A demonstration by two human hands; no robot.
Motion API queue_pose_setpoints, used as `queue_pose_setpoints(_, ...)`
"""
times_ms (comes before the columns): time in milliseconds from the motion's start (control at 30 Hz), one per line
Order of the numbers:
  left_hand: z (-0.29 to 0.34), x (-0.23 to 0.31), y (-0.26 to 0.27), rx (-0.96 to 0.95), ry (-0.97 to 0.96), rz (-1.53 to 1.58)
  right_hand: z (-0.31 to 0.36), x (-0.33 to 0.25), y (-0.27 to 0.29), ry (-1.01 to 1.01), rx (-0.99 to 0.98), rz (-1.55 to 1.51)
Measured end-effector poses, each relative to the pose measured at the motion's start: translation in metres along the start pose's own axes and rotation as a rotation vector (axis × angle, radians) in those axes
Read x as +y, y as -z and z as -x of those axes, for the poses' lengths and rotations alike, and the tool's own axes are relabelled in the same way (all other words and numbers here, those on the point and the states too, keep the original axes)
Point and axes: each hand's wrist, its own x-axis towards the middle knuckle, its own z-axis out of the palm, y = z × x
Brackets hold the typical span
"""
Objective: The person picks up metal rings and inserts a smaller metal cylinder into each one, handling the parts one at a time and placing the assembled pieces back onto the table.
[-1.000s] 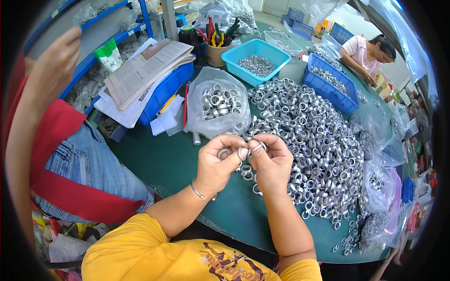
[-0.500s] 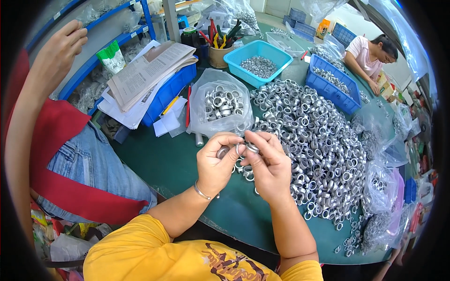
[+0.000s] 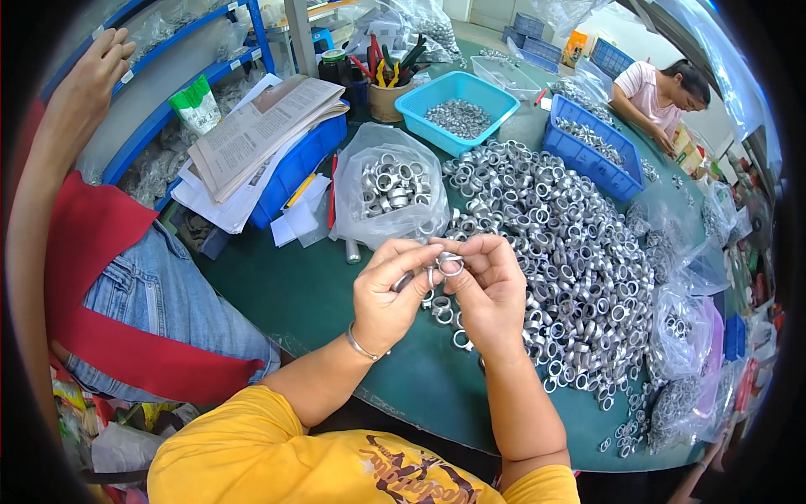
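Observation:
My left hand (image 3: 388, 292) and my right hand (image 3: 489, 290) meet over the near side of the table, fingertips pinched together. Between the right thumb and fingers is a small silvery metal ring (image 3: 452, 268), which the left fingertips also touch. More metal rings sit in the left hand, one ring (image 3: 403, 281) tucked against its fingers; how many is partly hidden. Just beyond my hands stands an open clear plastic bag (image 3: 357, 206) with metal rings (image 3: 395, 181) inside. To the right spreads a large heap of similar rings (image 3: 579, 269), with a few loose ones beneath my hands.
Beyond the bag are a turquoise basin (image 3: 411, 113) and a blue crate (image 3: 558, 151), both with small metal parts. Newspapers (image 3: 252, 130) and a tool pot (image 3: 388, 102) lie at the far left. A person in red (image 3: 92, 227) stands left; another person (image 3: 651, 97) works far right.
The ring in my right fingertips has turned so its opening shows. My right fingers have shifted slightly around it. The standing person's raised hand has moved a little left and up.

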Motion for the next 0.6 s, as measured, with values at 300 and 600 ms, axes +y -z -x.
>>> queue_pose_setpoints(300,0.003,-0.004,-0.002,0.02,0.017,0.067,0.002,-0.015,-0.001,0.265,-0.042,0.489)
queue_pose_setpoints(600,0.0,-0.003,-0.001,0.113,0.087,-0.035,0.054,-0.118,-0.006,0.524,-0.708,-1.006)
